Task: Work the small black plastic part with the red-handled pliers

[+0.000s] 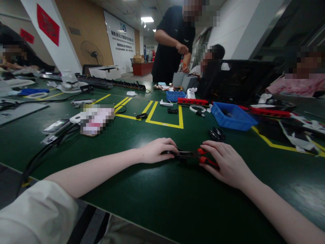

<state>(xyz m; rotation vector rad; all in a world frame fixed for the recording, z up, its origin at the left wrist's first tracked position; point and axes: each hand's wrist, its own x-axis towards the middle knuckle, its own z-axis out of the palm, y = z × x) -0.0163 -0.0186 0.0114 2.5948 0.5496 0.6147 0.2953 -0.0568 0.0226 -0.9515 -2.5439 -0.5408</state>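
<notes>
My left hand, fingers closed together, pinches one end of a small black part low over the green table. What exactly this part is I cannot make out. Red-handled pliers are in my right hand, whose fingers curl around the two spread handles. The tool's jaws point left and meet the black part, so the grip between them is hard to see. Just beyond my right hand lies a coiled black cable.
Blue bins and red strips stand at the back right. A phone, a pink case and black cables lie at left. Yellow tape marks the green table. A person in black works across it.
</notes>
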